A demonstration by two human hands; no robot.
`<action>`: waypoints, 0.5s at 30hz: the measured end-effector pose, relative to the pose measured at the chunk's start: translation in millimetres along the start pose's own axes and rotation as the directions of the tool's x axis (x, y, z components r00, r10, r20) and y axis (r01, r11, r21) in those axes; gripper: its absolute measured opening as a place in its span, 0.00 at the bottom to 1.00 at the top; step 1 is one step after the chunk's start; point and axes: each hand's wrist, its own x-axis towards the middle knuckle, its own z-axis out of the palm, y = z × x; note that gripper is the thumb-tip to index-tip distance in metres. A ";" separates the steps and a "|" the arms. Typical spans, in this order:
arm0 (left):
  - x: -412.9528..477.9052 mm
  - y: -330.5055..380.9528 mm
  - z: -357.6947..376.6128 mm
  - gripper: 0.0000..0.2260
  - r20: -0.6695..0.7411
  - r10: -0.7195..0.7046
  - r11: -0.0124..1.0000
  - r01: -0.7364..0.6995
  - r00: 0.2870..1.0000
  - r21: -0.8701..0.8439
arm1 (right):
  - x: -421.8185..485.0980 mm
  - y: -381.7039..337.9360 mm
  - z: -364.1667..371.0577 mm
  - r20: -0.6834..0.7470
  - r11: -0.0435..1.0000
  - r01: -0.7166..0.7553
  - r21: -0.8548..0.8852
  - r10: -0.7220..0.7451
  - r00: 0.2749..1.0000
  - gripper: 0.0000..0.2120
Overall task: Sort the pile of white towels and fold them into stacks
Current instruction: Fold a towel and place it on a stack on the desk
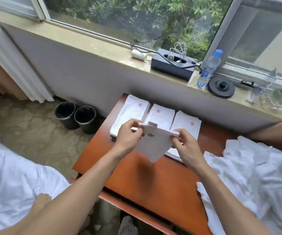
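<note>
above the worktop (153,187), a small towel (153,146) is held up by its top edge.
the left corner is pinched by the left grip (128,134) and the right corner by the right grip (186,146), so the towel hangs between them to a loose point. its mark is blue, while the three stacks (160,116) behind bear red marks, so it could be laid on the wrong stack. the slack corner could skew the fold. the unsorted pile (255,170) lies to the right.

Three folded stacks (158,116) in row along desk (153,180) far edge; unfolded pile (255,175) at right edge; held towel (155,143) above desk middle.
</note>
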 end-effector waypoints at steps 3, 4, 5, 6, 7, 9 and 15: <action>24.2 6.8 -7.2 0.06 0.045 -0.009 1.000 0.010 0.999 -0.018 | 15.0 -9.0 8.2 -0.049 1.000 -0.017 0.025 0.018 0.999 0.11; 33.7 9.7 -8.4 0.05 0.065 -0.007 1.000 0.009 0.998 -0.024 | 22.6 -10.9 8.5 -0.073 0.999 -0.020 0.030 0.022 0.997 0.10; 43.7 11.8 -9.3 0.05 0.087 -0.006 1.000 0.008 0.996 -0.022 | 30.6 -11.7 8.8 -0.089 0.999 -0.025 0.035 0.028 0.996 0.09; 53.5 13.1 -9.7 0.05 0.109 -0.006 1.000 0.007 0.994 -0.014 | 38.4 -11.4 9.3 -0.099 0.999 -0.034 0.039 0.038 0.994 0.07; 62.9 13.2 -9.2 0.05 0.127 -0.006 1.000 0.007 0.992 -0.005 | 46.2 -10.4 9.9 -0.107 0.998 -0.042 0.044 0.046 0.993 0.06; 80.8 11.6 -5.3 0.05 0.147 -0.010 1.000 0.009 0.989 0.012 | 62.1 -5.3 8.9 -0.122 0.997 -0.051 0.057 0.057 0.991 0.05; 129.0 3.0 20.6 0.04 0.148 -0.035 0.997 0.024 0.988 0.075 | 110.8 21.1 0.8 -0.132 0.990 -0.095 0.107 0.109 0.985 0.06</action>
